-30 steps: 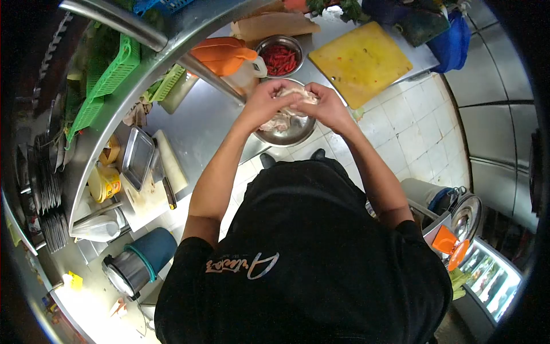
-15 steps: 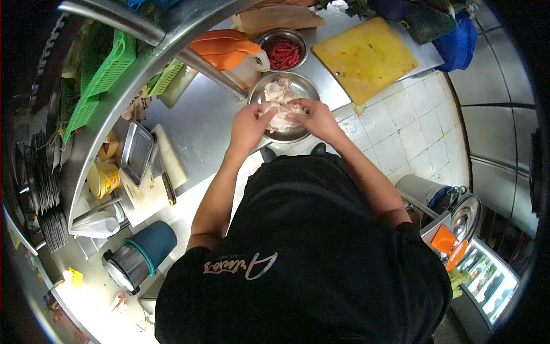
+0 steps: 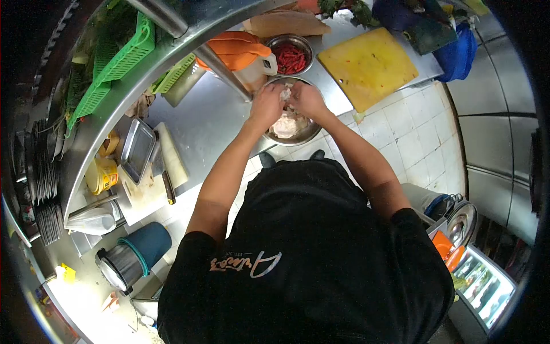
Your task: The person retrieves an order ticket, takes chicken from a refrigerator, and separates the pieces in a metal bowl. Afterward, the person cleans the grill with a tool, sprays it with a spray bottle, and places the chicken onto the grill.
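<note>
A steel bowl [image 3: 310, 131] stands at the counter's near edge, with pale chicken meat [image 3: 288, 125] in its lower part. Over the far half of the bowl, my left hand [image 3: 268, 105] and my right hand [image 3: 307, 101] are close together. Their fingers are curled in on a small piece of pale chicken [image 3: 286, 93] between them. The fingertips are partly hidden behind the backs of the hands. Just beyond the hands sits a smaller metal bowl [image 3: 310, 56] of red chili peppers [image 3: 290, 58].
A yellow cutting board [image 3: 369, 66] lies to the right. On the left are an orange cloth-like item [image 3: 234, 50], a metal post [image 3: 226, 69], a metal tray [image 3: 138, 151] and a knife [image 3: 168, 187] on a white board [image 3: 140, 195]. Green baskets [image 3: 117, 71] stand far left.
Both hands have moved from the near part of the bowl to its far side and turned inward, closer together. More of the chicken at the near side now shows. The camera view has shifted slightly.
</note>
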Tool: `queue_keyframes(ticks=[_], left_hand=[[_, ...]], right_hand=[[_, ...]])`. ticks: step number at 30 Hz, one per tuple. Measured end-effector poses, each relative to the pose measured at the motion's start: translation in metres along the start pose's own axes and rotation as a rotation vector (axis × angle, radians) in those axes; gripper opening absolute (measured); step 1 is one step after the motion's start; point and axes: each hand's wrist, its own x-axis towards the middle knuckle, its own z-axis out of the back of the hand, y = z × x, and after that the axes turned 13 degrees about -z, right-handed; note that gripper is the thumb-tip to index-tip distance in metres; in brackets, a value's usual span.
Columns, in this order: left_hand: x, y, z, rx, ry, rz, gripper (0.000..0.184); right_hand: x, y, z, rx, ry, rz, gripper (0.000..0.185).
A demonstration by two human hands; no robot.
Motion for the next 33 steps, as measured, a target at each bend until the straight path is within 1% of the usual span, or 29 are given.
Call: queue_keyframes(ticks=[2, 5, 8, 11, 14, 15, 17, 18, 19, 22, 25, 28, 31, 33], left_hand=[[0.004, -0.002, 0.005, -0.068, 0.077, 0.066, 0.035], [0.0, 0.004, 0.0, -0.061, 0.079, 0.039, 0.032], [-0.006, 0.01, -0.009, -0.007, -0.017, -0.103, 0.03], [0.0, 0.016, -0.01, -0.029, -0.04, -0.172, 0.029], [0.003, 0.012, -0.001, -0.428, -0.094, 0.213, 0.024], [0.001, 0.016, -0.004, -0.453, -0.182, 0.178, 0.02], [0.001, 0.022, 0.0, -0.921, -0.208, 0.381, 0.018], [0.006, 0.01, 0.013, -1.154, -0.22, 0.488, 0.017], [0.005, -0.005, 0.028, -1.462, -0.256, 0.486, 0.016], [0.006, -0.012, 0.034, -1.632, -0.263, 0.399, 0.018], [0.009, -0.023, 0.045, -1.586, -0.179, 0.386, 0.022], [0.015, -0.033, 0.055, -1.553, -0.187, 0.478, 0.028], [0.013, -0.038, 0.046, -1.081, -0.121, 0.272, 0.028], [0.013, -0.036, 0.051, -1.156, -0.128, 0.333, 0.029]], right_hand=[[0.004, -0.008, 0.003, 0.09, 0.038, -0.023, 0.029], [-0.008, -0.011, 0.016, 0.285, 0.019, -0.044, 0.022], [-0.022, -0.009, 0.033, 0.66, 0.087, -0.125, 0.015], [-0.026, -0.013, 0.045, 0.657, 0.076, -0.145, 0.013], [-0.038, -0.007, 0.057, 0.151, -0.047, 0.141, 0.013], [-0.042, -0.004, 0.061, 0.056, -0.095, 0.203, 0.019], [-0.046, -0.008, 0.05, 0.291, -0.074, 0.081, 0.025], [-0.047, -0.006, 0.046, 0.408, -0.062, 0.023, 0.028], [-0.048, -0.005, 0.044, 0.571, 0.025, -0.023, 0.036], [-0.057, 0.022, 0.057, 1.146, 0.321, -0.163, 0.036], [-0.05, 0.011, 0.049, 1.052, 0.351, -0.18, 0.032], [-0.049, 0.021, 0.059, 0.844, 0.284, -0.148, 0.029], [-0.045, 0.021, 0.06, 0.731, 0.189, -0.144, 0.03], [-0.044, 0.026, 0.068, 0.778, 0.226, -0.107, 0.03]])
